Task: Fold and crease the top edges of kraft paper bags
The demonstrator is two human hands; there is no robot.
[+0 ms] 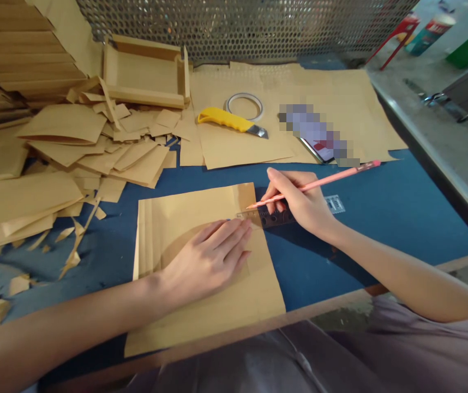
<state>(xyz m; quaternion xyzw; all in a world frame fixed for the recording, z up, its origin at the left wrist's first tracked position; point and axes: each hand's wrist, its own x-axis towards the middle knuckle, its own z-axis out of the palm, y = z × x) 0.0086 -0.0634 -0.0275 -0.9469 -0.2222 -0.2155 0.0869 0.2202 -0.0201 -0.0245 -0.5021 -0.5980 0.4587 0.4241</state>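
Note:
A pink pencil (336, 177) is gripped in my right hand (299, 199), its tip at the top right part of a brown cardboard sheet (201, 204). Under that tip lies a clear ruler (277, 217), reaching from the sheet out over the blue tabletop; my right hand covers part of it. My left hand (211, 259) rests flat on the sheet, fingers stretched out and fingertips at the ruler's left end. Along the sheet's left side run several fold lines.
A yellow box cutter (228, 120), a tape roll (244, 106) and a phone (316, 136) lie on larger cardboard sheets (340, 93). Scraps (131, 153) and an open cardboard tray (146, 73) are at left. Behind stands a perforated metal panel (234, 30).

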